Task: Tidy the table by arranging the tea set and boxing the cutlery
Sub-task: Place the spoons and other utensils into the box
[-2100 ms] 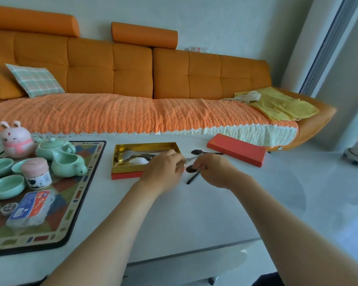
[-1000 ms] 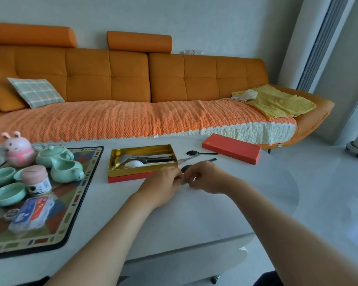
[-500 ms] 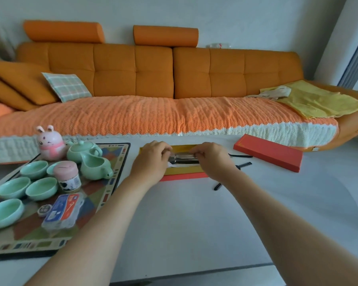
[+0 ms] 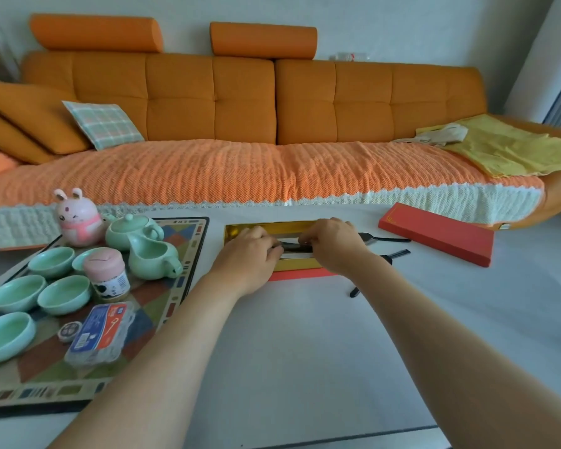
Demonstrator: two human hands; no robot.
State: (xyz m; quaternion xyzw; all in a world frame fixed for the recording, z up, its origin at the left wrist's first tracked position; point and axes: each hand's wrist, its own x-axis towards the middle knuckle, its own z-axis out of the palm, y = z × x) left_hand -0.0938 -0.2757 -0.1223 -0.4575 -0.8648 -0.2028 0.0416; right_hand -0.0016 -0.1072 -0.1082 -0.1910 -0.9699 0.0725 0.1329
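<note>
An open cutlery box (image 4: 292,273), gold inside and red outside, lies at the table's middle. My left hand (image 4: 250,256) and my right hand (image 4: 336,249) are both down in it, each pinching an end of one dark and silver cutlery piece (image 4: 292,246). The hands hide the rest of the box's contents. A black spoon (image 4: 384,238) and another black utensil (image 4: 397,254) lie on the table right of the box. The red lid (image 4: 434,236) rests further right. A green teapot (image 4: 133,231), pitcher (image 4: 153,259) and several green cups (image 4: 64,294) stand on the patterned mat (image 4: 183,270).
On the mat there are also a pink rabbit figure (image 4: 76,218), a pink-lidded jar (image 4: 106,275), a small round tin (image 4: 69,332) and a clear plastic box (image 4: 101,332). An orange sofa (image 4: 272,170) runs along the table's far edge.
Both hands lifted the cutlery piece from the table in front of the box, carried it forward and lowered it into the box. The two black utensils stayed on the table.
</note>
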